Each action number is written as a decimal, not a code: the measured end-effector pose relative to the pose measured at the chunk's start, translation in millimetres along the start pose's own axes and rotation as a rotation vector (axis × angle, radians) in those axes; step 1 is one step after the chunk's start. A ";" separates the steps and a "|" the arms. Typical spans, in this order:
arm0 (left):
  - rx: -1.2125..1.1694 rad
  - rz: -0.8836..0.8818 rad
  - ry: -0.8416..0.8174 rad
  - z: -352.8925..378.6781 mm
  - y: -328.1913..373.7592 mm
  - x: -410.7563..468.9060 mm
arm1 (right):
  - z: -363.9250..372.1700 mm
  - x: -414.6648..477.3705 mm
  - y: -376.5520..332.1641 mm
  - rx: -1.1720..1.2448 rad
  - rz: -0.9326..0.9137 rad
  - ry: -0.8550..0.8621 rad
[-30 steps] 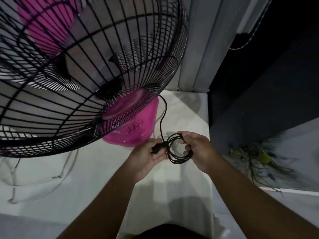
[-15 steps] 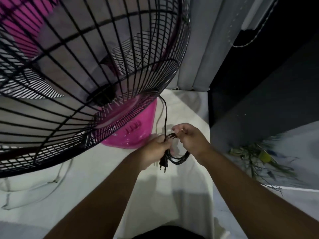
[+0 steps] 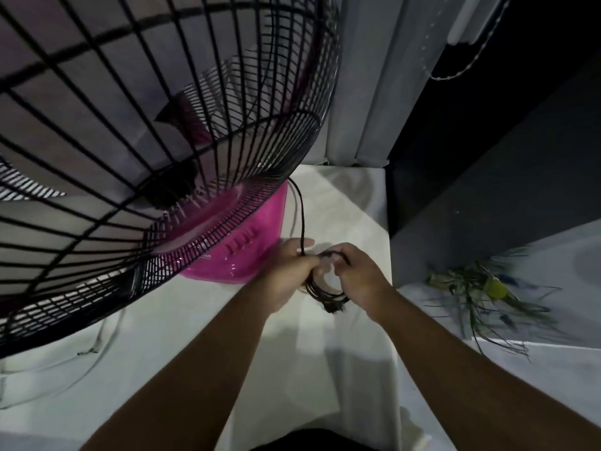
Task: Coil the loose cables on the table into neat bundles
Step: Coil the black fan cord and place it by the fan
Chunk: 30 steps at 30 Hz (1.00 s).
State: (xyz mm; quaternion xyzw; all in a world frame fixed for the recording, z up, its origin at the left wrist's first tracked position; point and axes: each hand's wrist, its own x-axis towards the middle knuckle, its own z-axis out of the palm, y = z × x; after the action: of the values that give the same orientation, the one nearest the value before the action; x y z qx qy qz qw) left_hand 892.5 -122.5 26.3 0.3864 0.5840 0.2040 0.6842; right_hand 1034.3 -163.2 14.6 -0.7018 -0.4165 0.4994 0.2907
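Here, both hands are meeting over the far right part of the table (image 3: pixel 195 340), just in front of the fan (image 3: pixel 156 118).

- The left hand (image 3: pixel 287 271) is gripping the left side of a small black coil (image 3: pixel 325 295), fingers curled tight round the bunched loops.
- The right hand (image 3: pixel 362 278) is closing on the coil's top and right side, fingers bent over the strands. The two hands are sitting almost knuckle to knuckle.
- The lower arc of the coil is hanging in view between the wrists. A dark plug (image 3: pixel 334 308) is poking out at its bottom edge (too blurred to make out the pins).
- Whether the coil is touching the table or riding just above it cannot be told.
- One run of cable (image 3: pixel 301 219) is leading from under the fan's black cage rim down into the left hand. It is running taut and nearly straight, just right of the pink base (image 3: pixel 250 252).
- The cage is filling the upper left of the view and is leaning over the table.
- A pale wire (image 3: pixel 109 333) is lying in a loose curve on the table's left side, well apart from the hands.
- A spiky green plant (image 3: pixel 484 297) is sitting off the table to the right, on a lower surface.
- A thin cord (image 3: pixel 455 74) is hanging against the dark wall at upper right.
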 end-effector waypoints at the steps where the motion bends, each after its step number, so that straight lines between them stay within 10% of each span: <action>1: 0.069 0.001 -0.042 -2.0 3.6 5.5 | -1.3 2.1 -5.3 0.019 -0.021 -0.011; 5: 0.376 -0.018 -0.010 -3.8 10.0 13.4 | -8.2 10.8 -20.0 0.330 0.039 -0.019; 8: 0.157 -0.044 0.142 -0.3 6.7 14.3 | -7.7 10.0 -17.9 0.411 0.082 -0.020; 13: -0.163 -0.136 0.055 11.2 -7.0 3.6 | -1.7 14.0 -14.5 0.301 -0.022 0.056; 24: -0.011 -0.108 -0.115 -10.7 11.5 32.0 | -15.9 40.8 -23.2 0.075 -0.121 -0.047; 30: -0.309 -0.078 0.116 4.2 -5.5 36.6 | 1.7 14.1 0.4 0.517 0.053 0.550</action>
State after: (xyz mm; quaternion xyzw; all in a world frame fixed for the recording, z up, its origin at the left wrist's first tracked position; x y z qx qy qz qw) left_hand 904.2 -100.4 -1.3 0.2413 0.5987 0.2867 0.7079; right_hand 1035.1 -151.0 7.3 -0.7236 -0.1649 0.3884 0.5462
